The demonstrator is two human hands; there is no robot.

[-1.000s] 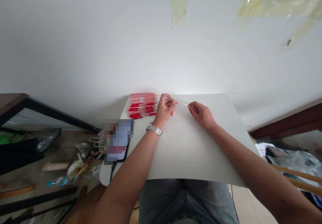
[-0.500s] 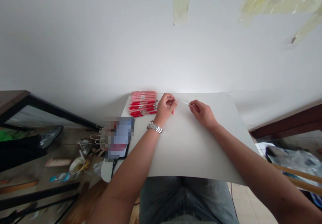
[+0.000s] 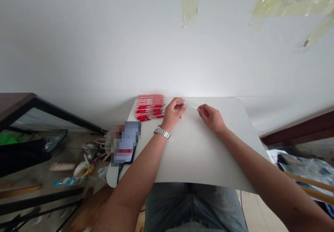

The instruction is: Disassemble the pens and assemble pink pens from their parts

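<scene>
My left hand (image 3: 175,112), a metal-band watch (image 3: 162,132) on its wrist, hovers over the white table (image 3: 198,155) with fingers curled and thumb near the index finger. Something small and shiny seems to be at those fingertips, too small to name. Just below the hand a small red piece (image 3: 181,117) shows, mostly hidden. To the right, my right hand (image 3: 212,119) pinches a thin white pen refill (image 3: 193,106), its tip pointing left toward my left hand with a gap between. Red pens (image 3: 150,112) lie in a row left of my left hand, several in clear barrels.
A phone (image 3: 127,143) with a cable lies at the table's left edge, its screen blurred. The white wall (image 3: 130,51) rises behind the table. On the floor at left are a bottle (image 3: 64,182) and a cup (image 3: 80,170); another person's shoe (image 3: 55,140) is nearby.
The whole view has shifted slightly. My left hand's index finger and thumb have parted a little. The right hand still pinches the refill, almost in the same place.
</scene>
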